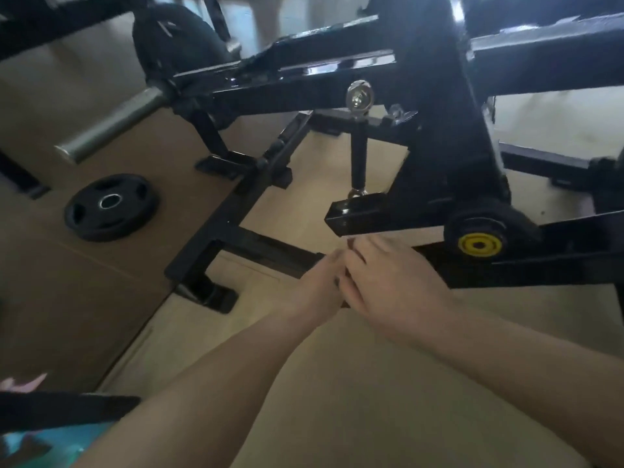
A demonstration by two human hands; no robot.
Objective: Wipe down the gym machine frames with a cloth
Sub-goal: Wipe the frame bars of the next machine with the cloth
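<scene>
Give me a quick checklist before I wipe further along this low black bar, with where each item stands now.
1. Cloth in hand: cannot tell; none shows between the left hand and right hand.
2. Hands at the low bar: ok, both meet over it.
3. Bar to the left free of clutter: ok.
4. Weight plate out of the way: ok, flat on the floor, apart from the frame.
5. Headroom: not ok, a square tube end hangs just above the hands.

I counted one black weight plate (111, 207) on the floor, left of the machine frame (439, 130). One steel sleeve bar (111, 126) jutted from that frame, and one yellow-centred knob (479, 244) sat low on it. My two hands (378, 282) met just below the knob.
</scene>
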